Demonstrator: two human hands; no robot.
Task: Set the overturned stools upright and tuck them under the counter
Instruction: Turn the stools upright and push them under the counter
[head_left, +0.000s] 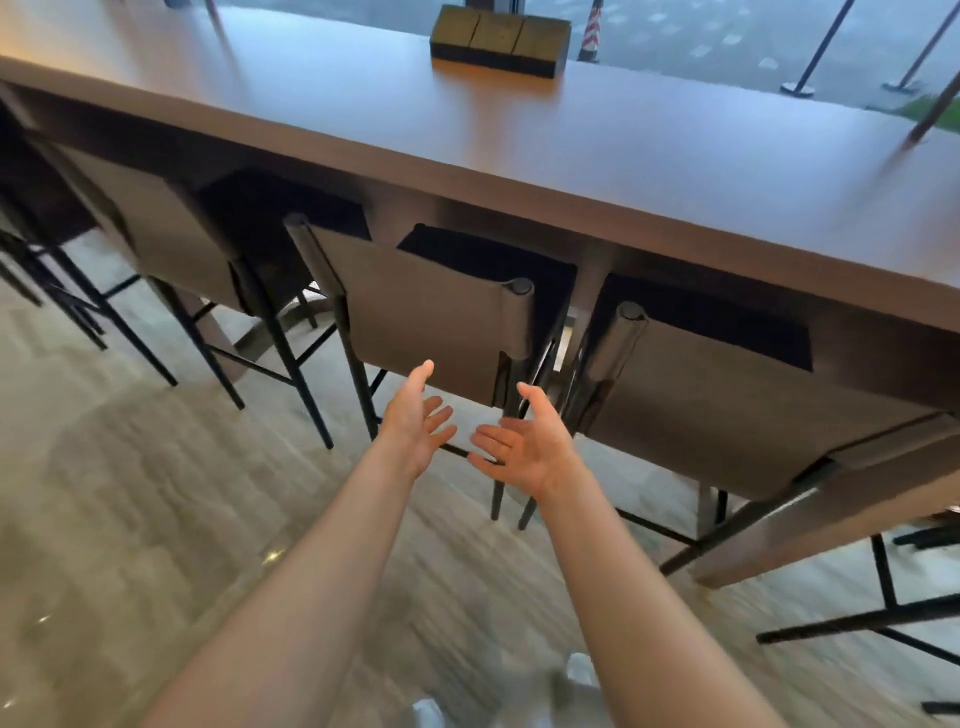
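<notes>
Three brown-backed bar stools with black metal legs stand upright, their seats tucked under the long wooden counter (597, 156): a left stool (171, 239), a middle stool (426, 317) and a right stool (727, 410). My left hand (418, 421) and my right hand (519, 447) are stretched out in front of me, palms facing each other, fingers spread and holding nothing. Both hands hover just below the backrest of the middle stool, touching none of the stools.
A wooden block holder (498, 39) sits on the counter's far side by the window. More stool frames show at the far left (47, 270) and lower right (883, 613). Pale wood-look floor (156, 519) lies below me, with my shoes (576, 670) at the bottom.
</notes>
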